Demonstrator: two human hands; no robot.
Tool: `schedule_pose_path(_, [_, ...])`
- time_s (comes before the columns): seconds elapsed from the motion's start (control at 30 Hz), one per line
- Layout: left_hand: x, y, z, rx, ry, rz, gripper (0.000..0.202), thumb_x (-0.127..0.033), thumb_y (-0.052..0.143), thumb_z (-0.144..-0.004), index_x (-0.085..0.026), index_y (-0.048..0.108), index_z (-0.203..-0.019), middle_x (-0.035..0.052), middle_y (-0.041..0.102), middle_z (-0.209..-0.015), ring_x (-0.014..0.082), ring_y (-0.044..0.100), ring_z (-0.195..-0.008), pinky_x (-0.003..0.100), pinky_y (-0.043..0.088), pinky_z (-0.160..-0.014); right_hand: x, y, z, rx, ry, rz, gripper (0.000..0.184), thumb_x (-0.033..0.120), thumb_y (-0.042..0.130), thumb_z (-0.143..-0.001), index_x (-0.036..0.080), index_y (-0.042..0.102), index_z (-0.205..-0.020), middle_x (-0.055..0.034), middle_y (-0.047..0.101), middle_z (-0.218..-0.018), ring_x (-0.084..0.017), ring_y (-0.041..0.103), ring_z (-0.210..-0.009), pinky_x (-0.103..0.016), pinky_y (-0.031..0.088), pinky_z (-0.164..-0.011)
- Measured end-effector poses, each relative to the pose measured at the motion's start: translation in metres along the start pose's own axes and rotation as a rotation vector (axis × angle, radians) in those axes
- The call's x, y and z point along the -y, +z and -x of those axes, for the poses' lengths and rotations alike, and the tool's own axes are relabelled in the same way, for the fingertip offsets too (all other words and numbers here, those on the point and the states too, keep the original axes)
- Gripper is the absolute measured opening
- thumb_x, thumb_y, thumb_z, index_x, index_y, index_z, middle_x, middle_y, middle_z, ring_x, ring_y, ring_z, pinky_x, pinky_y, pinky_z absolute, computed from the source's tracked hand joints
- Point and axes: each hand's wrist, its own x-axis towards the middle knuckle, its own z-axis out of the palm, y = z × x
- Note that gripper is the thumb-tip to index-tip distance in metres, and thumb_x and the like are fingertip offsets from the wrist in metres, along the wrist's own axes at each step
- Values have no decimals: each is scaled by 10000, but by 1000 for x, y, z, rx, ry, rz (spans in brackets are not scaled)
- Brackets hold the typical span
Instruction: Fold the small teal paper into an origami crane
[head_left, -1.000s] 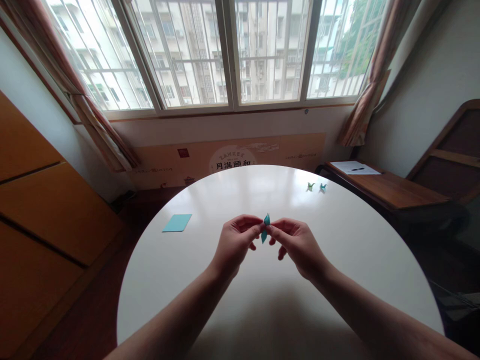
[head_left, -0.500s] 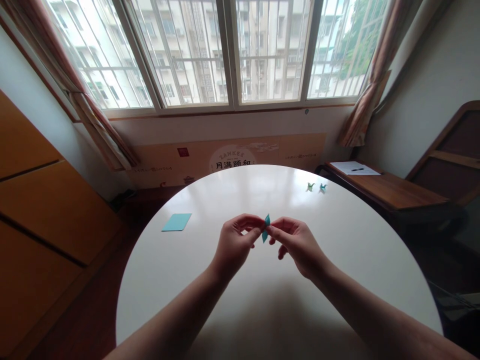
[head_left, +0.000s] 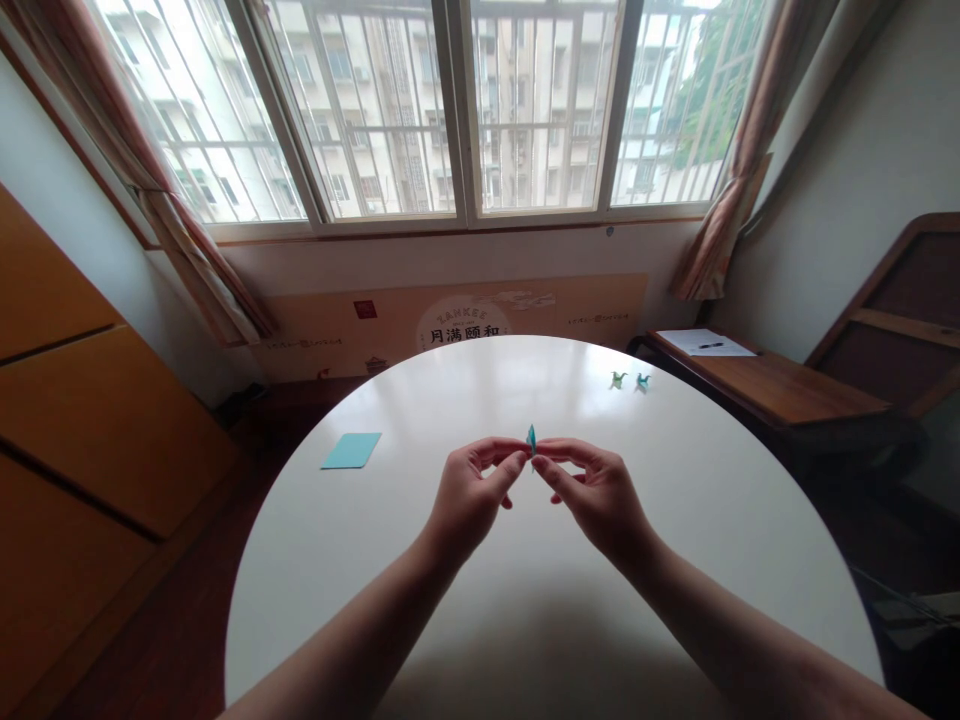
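Note:
Between my two hands is a small folded piece of teal origami paper (head_left: 532,437), held up above the white round table (head_left: 480,620). My left hand (head_left: 478,475) pinches it from the left with thumb and fingertips. From the right, my right hand (head_left: 592,485) pinches it too, fingertips meeting those of the left. The lower part of the paper is mostly hidden by the fingers. On the table to the left lies a stack of light-blue square paper (head_left: 351,451). A green origami bird (head_left: 618,380) and a blue origami bird (head_left: 643,382) stand at the far right.
Beyond the table's right edge stands a wooden side table (head_left: 810,385) with a white sheet (head_left: 694,342) and a dark pen (head_left: 711,345) on it. A printed cardboard panel (head_left: 315,310) is under the window. An orange cabinet (head_left: 75,430) is at the left.
The folded teal paper has turned so that a narrower side shows, and less of it sticks out below my fingers. Both hands have closed in more tightly around it.

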Motion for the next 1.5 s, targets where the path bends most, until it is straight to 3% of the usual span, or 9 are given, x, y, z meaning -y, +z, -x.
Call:
schedule_pose_path(0.13, [0, 0, -1, 25, -36, 117, 259, -352, 819, -740, -138, 734, -858, 51, 691, -764, 136, 571, -627, 184, 454, -427, 0, 2, 1, 9, -63, -12, 172, 332, 763, -833, 217, 815, -950, -107, 780, -1057, -251, 739, -847, -263, 557, -492])
schedule_pose_path(0.33, [-2, 0, -3, 37, -99, 129, 332, -416, 842, -704, -120, 728, -805, 43, 655, -713, 123, 541, -597, 175, 426, -409, 0, 3, 2, 3, -120, 6, 91, 302, 781, -819, 224, 813, -854, -89, 799, -965, -244, 750, -796, -250, 519, -461])
schedule_pose_path(0.5, [-7, -4, -4, 11, -167, 136, 366, -461, 830, -690, -120, 755, -799, 26, 578, -645, 132, 502, -622, 164, 384, -399, 5, 0, 1, 45, -130, 16, 107, 267, 734, -849, 217, 800, -916, -85, 787, -951, -231, 737, -791, -263, 554, -497])
schedule_pose_path(0.7, [-12, -7, -4, 42, -260, 143, 344, -457, 824, -679, -139, 751, -787, 31, 588, -671, 135, 484, -631, 173, 350, -408, 8, -5, 0, 99, -294, 148, 228, 143, 686, -854, 258, 782, -1026, -70, 767, -1021, -213, 717, -848, -269, 572, -545])
schedule_pose_path(0.9, [-13, -9, -4, 78, -327, 139, 326, -422, 829, -662, -139, 740, -797, 27, 597, -711, 132, 493, -652, 173, 363, -423, 8, -7, -1, 121, -391, 241, 159, 191, 699, -893, 269, 797, -990, -64, 769, -966, -205, 719, -808, -270, 568, -528])
schedule_pose_path(1.23, [-12, -9, -4, 53, -272, 203, 334, -369, 832, -686, -166, 699, -916, 31, 654, -720, 147, 561, -662, 165, 412, -405, 5, -6, 0, 30, -333, 231, 76, 282, 733, -889, 246, 792, -919, -66, 777, -911, -214, 722, -788, -282, 572, -535])
schedule_pose_path(1.33, [-11, -11, -5, 115, -216, 197, 205, -288, 768, -706, -154, 751, -860, 50, 670, -738, 164, 596, -697, 170, 427, -405, 4, -7, -1, 6, -264, 191, 107, 316, 725, -891, 236, 790, -920, -71, 776, -906, -224, 723, -766, -306, 586, -546])
schedule_pose_path(1.5, [-10, -12, -4, 140, -39, 76, 216, -236, 755, -711, -134, 793, -898, 71, 714, -768, 154, 593, -639, 199, 474, -418, 4, -8, -1, 12, -221, 142, 118, 320, 719, -886, 230, 784, -926, -73, 769, -904, -227, 719, -756, -323, 604, -555])
